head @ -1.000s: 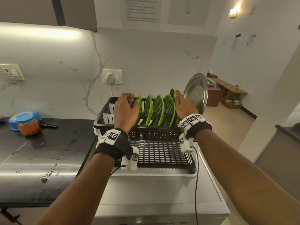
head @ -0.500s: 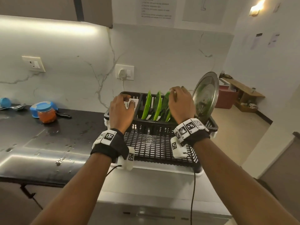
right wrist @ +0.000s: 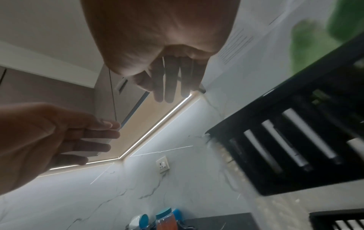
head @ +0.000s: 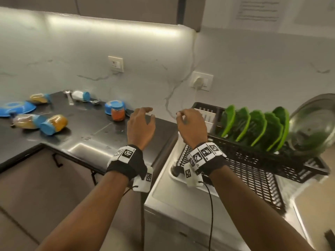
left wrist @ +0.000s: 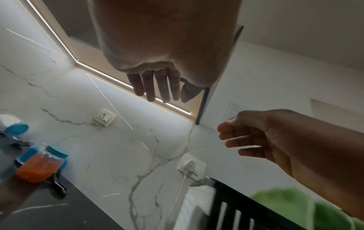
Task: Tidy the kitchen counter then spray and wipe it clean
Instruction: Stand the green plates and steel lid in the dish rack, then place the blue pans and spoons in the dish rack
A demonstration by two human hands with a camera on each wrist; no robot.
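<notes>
Both hands hang empty in the air between the dark counter and the black dish rack. My left hand has relaxed, nearly straight fingers above the counter's right end. My right hand hovers with loosely curled fingers at the rack's left corner. Several green plates stand upright in the rack beside a steel lid. An orange jar with a blue lid stands upright on the counter near my left hand.
Further left on the counter lie three tipped jars, a blue bowl, a white bottle and spoons. Water drops spot the counter. A plugged wall socket sits behind the hands. The rack stands on a steel appliance top.
Both hands have let go of the rack and plates and drawn back to the left. The head view has swung left, bringing the cluttered counter into sight.
</notes>
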